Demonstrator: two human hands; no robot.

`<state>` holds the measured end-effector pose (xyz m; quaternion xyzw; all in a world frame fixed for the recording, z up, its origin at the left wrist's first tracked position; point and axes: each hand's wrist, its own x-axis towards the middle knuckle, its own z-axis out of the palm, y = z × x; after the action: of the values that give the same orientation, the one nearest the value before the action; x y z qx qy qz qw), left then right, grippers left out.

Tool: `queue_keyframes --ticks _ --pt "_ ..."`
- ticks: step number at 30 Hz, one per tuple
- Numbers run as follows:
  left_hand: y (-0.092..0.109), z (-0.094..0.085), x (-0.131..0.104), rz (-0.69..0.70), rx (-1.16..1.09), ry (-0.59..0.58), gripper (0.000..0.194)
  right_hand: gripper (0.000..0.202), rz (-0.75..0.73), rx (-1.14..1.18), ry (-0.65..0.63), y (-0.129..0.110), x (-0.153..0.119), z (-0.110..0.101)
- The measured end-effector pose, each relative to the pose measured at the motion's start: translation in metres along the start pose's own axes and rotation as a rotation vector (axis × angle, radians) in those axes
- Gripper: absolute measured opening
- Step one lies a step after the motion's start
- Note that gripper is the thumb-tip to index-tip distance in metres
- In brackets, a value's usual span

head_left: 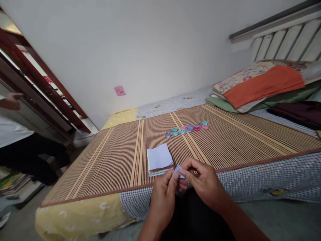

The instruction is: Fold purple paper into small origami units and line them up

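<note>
Between my two hands is a small folded piece of pale lilac paper point(178, 171), held just above the near edge of the bed. My left hand point(164, 189) pinches it from the left, thumb on top. From the right, my right hand point(202, 179) grips it between thumb and fingers. Just beyond my left hand lies a stack of paper sheets point(159, 157), a pale sheet on top and coloured edges below. Farther back, several small folded paper pieces point(190, 128) in purple, teal and pink stand in two rows.
A striped bamboo mat point(112, 157) covers the bed. Folded bedding point(265, 83) and dark cloth point(296, 113) lie at the right, below a radiator point(288, 40). A person in a white top point(15, 130) is at the left, near a door. A pink note point(119, 90) is on the wall.
</note>
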<state>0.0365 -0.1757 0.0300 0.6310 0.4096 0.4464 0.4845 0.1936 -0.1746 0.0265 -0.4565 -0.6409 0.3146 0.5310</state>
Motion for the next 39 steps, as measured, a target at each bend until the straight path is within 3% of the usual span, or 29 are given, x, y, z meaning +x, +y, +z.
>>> queue_keyframes --ticks 4,16,20,27,31,33,35,37,39 --pt "-0.0067 -0.0035 -0.0023 0.080 0.053 0.243 0.017 0.019 -0.024 -0.025 0.000 -0.0004 0.0002 0.0004" --pt "0.0025 -0.0015 -0.0054 0.469 0.441 0.338 0.011 0.015 -0.085 -0.060 0.039 -0.0038 0.0000 0.0027" --pt "-0.0003 0.0003 -0.0074 0.542 0.455 0.378 0.015 0.011 -0.140 -0.071 0.073 -0.0047 -0.0007 0.0043" --pt "-0.0041 0.0017 -0.0077 0.512 0.369 0.397 0.016 0.010 -0.221 -0.072 0.105 -0.0052 0.0004 0.0053" --pt "-0.0016 0.0022 -0.0059 0.328 0.223 0.331 0.010 0.011 -0.222 -0.061 0.109 -0.0054 -0.0005 0.0043" --pt "-0.0002 0.0019 -0.0047 0.194 0.099 0.303 0.011 0.004 -0.189 -0.051 0.119 -0.0047 -0.0018 0.0041" --pt "0.0012 0.0010 -0.0035 0.102 -0.007 0.274 0.013 0.011 -0.119 -0.022 0.120 -0.0037 -0.0025 0.0039" --pt "0.0020 -0.0001 -0.0025 0.066 -0.049 0.255 0.014 0.020 -0.030 0.023 0.091 -0.0031 -0.0023 0.0032" --pt "0.0014 -0.0007 -0.0020 0.056 -0.041 0.251 0.015 0.016 0.045 0.062 0.035 -0.0039 -0.0014 0.0018"
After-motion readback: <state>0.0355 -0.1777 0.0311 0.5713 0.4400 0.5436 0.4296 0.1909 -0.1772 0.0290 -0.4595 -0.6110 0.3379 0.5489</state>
